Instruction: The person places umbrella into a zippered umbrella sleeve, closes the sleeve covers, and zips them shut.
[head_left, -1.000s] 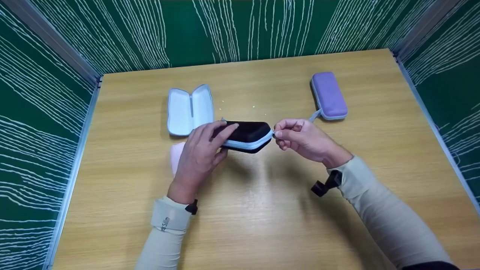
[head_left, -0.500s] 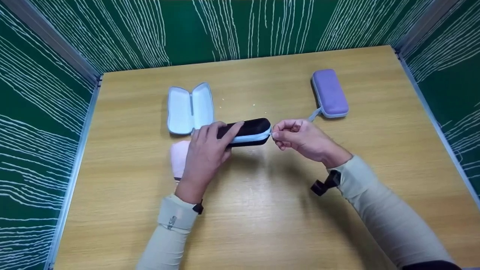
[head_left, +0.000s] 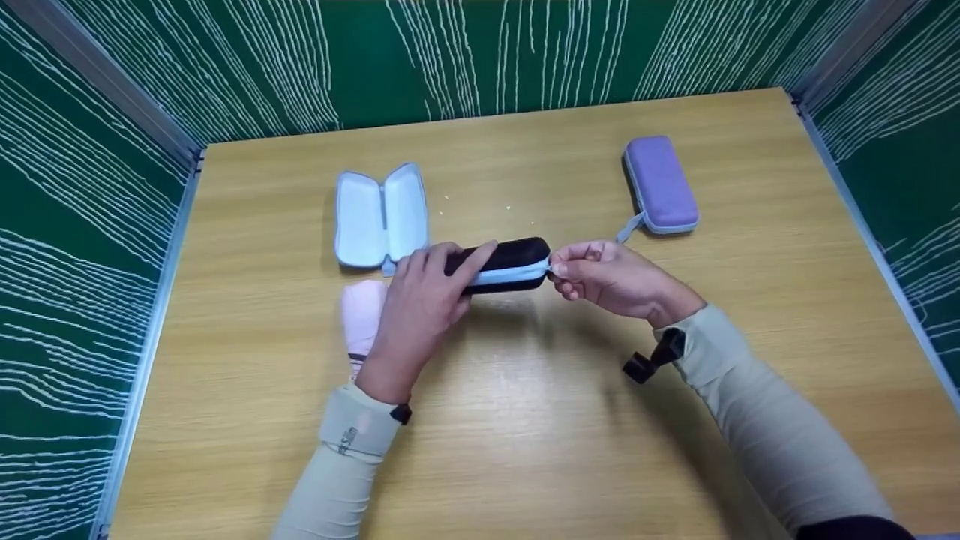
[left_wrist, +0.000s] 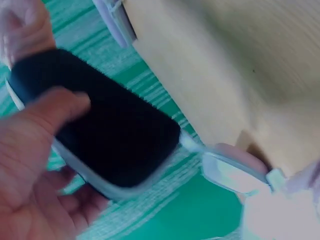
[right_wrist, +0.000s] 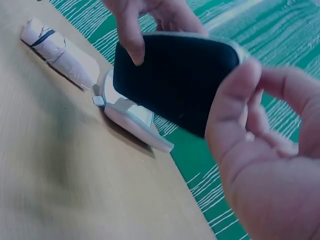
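A black zip case (head_left: 514,255) with a light blue zipper band is held above the table, its long side facing the head camera. My left hand (head_left: 427,307) grips its left end; in the left wrist view the thumb (left_wrist: 60,107) lies across the black face and the fingers are on the other side. At the right end of the case, my right hand (head_left: 611,279) pinches something small at the zipper's end, probably the pull, which the fingertips mostly hide. In the right wrist view, the right thumb (right_wrist: 232,100) is bent against the case corner.
Behind the left hand lies an open case (head_left: 360,221) with a pale blue lining. A pale pink rolled bundle (head_left: 362,315) with a dark band is partly under the left wrist. A closed purple case (head_left: 661,184) lies back right. Green panels (head_left: 480,60) border the wooden table (head_left: 495,450).
My left hand has shifted right and the case has turned so its right end looks rounder and more level. The right hand has barely moved and still pinches at the zipper's end.
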